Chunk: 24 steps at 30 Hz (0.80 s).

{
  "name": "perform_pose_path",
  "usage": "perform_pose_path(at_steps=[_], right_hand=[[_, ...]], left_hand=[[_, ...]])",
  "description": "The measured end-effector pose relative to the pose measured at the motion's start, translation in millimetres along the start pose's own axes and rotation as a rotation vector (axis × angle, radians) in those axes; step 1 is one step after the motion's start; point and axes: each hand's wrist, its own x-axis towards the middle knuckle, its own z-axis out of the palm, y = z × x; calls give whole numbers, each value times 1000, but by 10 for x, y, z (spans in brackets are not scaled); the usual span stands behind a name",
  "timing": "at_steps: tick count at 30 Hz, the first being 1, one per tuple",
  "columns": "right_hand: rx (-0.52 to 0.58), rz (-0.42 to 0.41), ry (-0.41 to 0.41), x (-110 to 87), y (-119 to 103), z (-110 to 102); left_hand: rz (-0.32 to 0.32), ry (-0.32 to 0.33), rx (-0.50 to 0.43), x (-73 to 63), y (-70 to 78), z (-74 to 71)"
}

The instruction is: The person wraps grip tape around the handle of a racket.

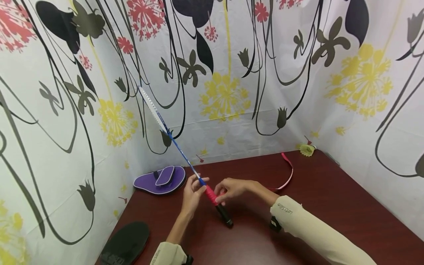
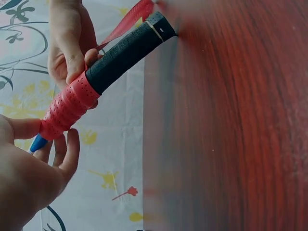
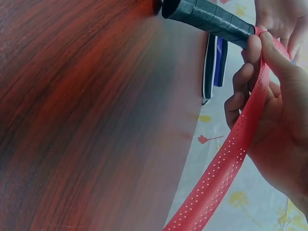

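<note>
A blue and white badminton racket (image 1: 181, 151) slants up to the left, its head toward the curtain. My left hand (image 1: 191, 197) holds it at the top of the handle, thumb and fingers around the blue cone (image 2: 38, 143). Perforated red grip tape (image 2: 70, 107) is wound in overlapping turns over the upper handle. Below it the black handle (image 2: 126, 58) shows uncovered down to the butt. My right hand (image 3: 284, 115) pinches the tape against the handle at the lowest red turn. From those fingers the loose tape tail (image 3: 219, 171) hangs down, curving over the table at the right.
On the dark red wooden table (image 1: 258, 235), a purple paddle case (image 1: 145, 183) lies at the back left. A black table tennis paddle (image 1: 127, 241) is at the front left. One yellow shuttlecock (image 1: 307, 149) sits in the back right corner. Flowered curtains (image 1: 225, 140) enclose the table.
</note>
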Motion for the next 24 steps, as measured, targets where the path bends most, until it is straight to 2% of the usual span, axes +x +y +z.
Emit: perform_pose_path(at_steps=[3, 7, 11, 16, 20, 24], right_hand=[[7, 16, 3, -4, -2, 10], [7, 10, 19, 6, 9, 27], [-22, -23, 70, 35, 23, 56], [-65, -25, 137, 81, 12, 112], [-67, -27, 172, 88, 1, 148], [-50, -52, 184, 43, 10, 135]], left_hand=[[16, 16, 75, 1, -20, 13], [16, 33, 121, 18, -13, 53], [15, 51, 127, 36, 25, 109], [28, 77, 105, 33, 46, 152], [53, 108, 91, 32, 36, 145], [81, 108, 67, 40, 43, 104]])
